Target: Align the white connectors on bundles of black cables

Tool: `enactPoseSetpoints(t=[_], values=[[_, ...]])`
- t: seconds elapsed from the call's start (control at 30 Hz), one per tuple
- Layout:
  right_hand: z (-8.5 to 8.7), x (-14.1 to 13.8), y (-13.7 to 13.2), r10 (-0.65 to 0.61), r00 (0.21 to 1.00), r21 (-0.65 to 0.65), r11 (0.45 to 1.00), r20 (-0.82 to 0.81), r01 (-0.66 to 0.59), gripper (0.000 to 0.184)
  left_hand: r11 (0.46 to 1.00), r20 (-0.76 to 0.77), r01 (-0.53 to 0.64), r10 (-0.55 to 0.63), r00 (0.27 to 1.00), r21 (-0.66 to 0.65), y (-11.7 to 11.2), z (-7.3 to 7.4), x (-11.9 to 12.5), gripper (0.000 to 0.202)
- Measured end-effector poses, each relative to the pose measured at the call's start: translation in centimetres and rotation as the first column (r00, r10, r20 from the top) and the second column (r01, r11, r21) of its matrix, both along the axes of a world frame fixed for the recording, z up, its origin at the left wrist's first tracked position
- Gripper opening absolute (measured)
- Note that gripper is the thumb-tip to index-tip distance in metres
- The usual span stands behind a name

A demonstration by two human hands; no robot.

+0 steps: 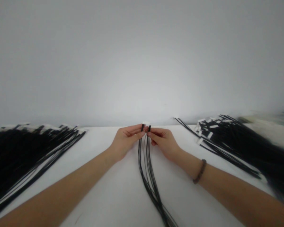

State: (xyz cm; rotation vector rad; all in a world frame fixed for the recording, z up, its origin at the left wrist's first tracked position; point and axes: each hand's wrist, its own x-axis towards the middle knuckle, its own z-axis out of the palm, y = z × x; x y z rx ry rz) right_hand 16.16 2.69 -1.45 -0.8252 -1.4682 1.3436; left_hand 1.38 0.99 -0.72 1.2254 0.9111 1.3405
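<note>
Black wires (159,204) at mid-table, between your two hands, running from your fingertips toward the near edge. They come down in two strands, apart at the far end, crossing nearer you and bearing a little right. A white connector (146,123) sits at their far end, just beyond your fingertips.

Your left hand (124,140): narrow pinch, thumb and fingers closed on the left strand by its black band (142,127). Your right hand (165,141): likewise narrow, thumb and fingertips on the right strand, just below a second black band. Hands near each other, fingertips almost meeting. Dark bracelet (200,171) round your right wrist.

White table (113,195) beneath; pale grey wall (142,63) along its far side. To the left, a heap (26,154) of similar black wires, white ends pointing far. To the right, a second pile (243,146), white ends also far, a few lengths splayed toward the middle. Beyond its right side, something whitish (272,132), too blurred to name.
</note>
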Motion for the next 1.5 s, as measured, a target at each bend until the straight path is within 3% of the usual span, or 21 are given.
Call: enactPoseSetpoints(t=[0.93,1.07,1.13,1.23,1.33,1.4,1.43,1.5], values=[[0.0,-0.1,-0.1,0.024,0.999,-0.007,1.000,-0.036,-0.024,0.018,0.999,0.020,-0.004,0.005,1.000,-0.033,0.1,-0.1,-0.2,0.038],[-0.2,-0.3,0.3,-0.055,0.978,-0.171,0.985,-0.201,0.020,0.012,0.998,-0.071,-0.050,0.047,0.996,-0.041,0.2,-0.1,-0.2,0.038],[-0.2,-0.2,0.7,-0.190,0.924,-0.301,0.950,-0.333,0.087,0.007,0.998,-0.106,-0.047,0.042,0.993,-0.048,0.2,-0.1,-0.3,0.036],[0.2,0.0,1.4,-0.372,0.818,-0.477,0.868,-0.438,0.140,0.013,0.997,-0.132,0.054,-0.060,0.989,-0.045,0.1,-0.1,-0.4,0.035],[0.5,0.2,1.8,-0.462,0.759,-0.595,0.794,-0.458,0.125,0.019,0.982,-0.155,0.187,-0.184,0.971,0.005,-0.4,0.1,-0.1,0.065],[0.5,0.1,1.9,-0.489,0.735,-0.623,0.774,-0.469,0.117,0.020,0.979,-0.201,0.193,-0.178,0.963,0.059,-0.8,0.4,0.2,0.083],[0.5,0.1,1.9,-0.497,0.726,-0.625,0.771,-0.475,0.119,0.020,0.979,-0.230,0.183,-0.159,0.960,0.087,-1.0,0.5,0.3,0.083],[0.3,0.1,1.9,-0.490,0.728,-0.611,0.782,-0.480,0.123,0.019,0.982,-0.259,0.132,-0.093,0.961,0.137,-1.0,0.5,0.5,0.060]])
